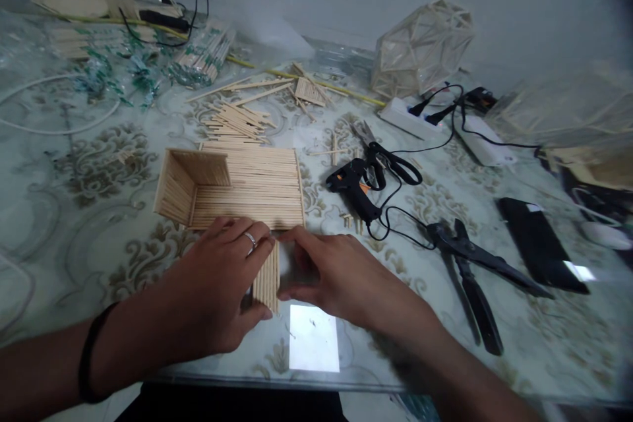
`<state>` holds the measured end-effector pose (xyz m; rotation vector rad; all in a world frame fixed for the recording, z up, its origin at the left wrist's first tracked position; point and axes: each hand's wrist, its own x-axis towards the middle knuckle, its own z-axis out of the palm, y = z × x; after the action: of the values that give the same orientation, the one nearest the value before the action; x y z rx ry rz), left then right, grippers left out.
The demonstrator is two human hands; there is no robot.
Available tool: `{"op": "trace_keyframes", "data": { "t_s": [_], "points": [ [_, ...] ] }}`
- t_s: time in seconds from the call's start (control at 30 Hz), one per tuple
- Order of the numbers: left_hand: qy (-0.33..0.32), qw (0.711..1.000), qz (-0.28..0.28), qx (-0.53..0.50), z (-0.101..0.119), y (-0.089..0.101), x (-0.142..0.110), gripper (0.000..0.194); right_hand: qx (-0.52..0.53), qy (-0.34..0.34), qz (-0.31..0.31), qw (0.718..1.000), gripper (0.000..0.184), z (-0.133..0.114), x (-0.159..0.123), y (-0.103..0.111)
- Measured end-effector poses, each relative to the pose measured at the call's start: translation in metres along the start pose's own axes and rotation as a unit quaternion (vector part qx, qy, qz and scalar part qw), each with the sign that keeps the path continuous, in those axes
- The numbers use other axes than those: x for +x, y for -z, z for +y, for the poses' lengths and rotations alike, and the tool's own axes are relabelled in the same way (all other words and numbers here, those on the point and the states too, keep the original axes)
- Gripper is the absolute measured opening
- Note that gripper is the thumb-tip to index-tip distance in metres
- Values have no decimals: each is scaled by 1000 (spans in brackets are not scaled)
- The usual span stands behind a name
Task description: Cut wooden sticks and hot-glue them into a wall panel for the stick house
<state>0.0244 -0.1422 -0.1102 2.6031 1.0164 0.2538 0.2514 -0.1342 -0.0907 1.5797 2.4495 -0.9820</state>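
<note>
A partly built box of thin wooden sticks (pixel 247 188) lies on the patterned table, with a flat floor and two upright walls at its left. A small panel of glued sticks (pixel 267 277) stands against the box's near edge. My left hand (pixel 222 290), with a ring on one finger, lies over the panel with fingers pressed on its left side. My right hand (pixel 331 273) pinches the panel from the right, thumb and fingers closed on it. Both hands hold the panel together.
A black glue gun (pixel 356 188) and scissors (pixel 390 158) lie right of the box. Black shears (pixel 469 270) and a dark phone (pixel 541 244) sit further right. Loose sticks (pixel 237 120) lie behind the box, a stick-built dome (pixel 420 49) and power strip (pixel 410 117) at the back.
</note>
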Motion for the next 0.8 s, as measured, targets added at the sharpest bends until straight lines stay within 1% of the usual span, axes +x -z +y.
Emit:
{"op": "trace_keyframes", "data": {
  "t_s": [0.13,0.27,0.43,0.57,0.8],
  "points": [
    [-1,1000,-3,-16,3,0,1,58,-8,-7,4,1000,62,-1,1,0],
    [6,999,-2,-37,4,-1,2,54,6,-6,7,1000,59,-4,0,-2],
    [6,999,-1,-49,4,-3,1,52,-11,-18,0,1000,55,-9,2,-2],
    [7,999,-8,-46,4,-1,2,49,-12,-19,-7,1000,47,-10,2,-2],
    [9,999,-11,-43,-1,0,4,64,8,-17,2,1000,44,-3,2,-4]
  ]
}}
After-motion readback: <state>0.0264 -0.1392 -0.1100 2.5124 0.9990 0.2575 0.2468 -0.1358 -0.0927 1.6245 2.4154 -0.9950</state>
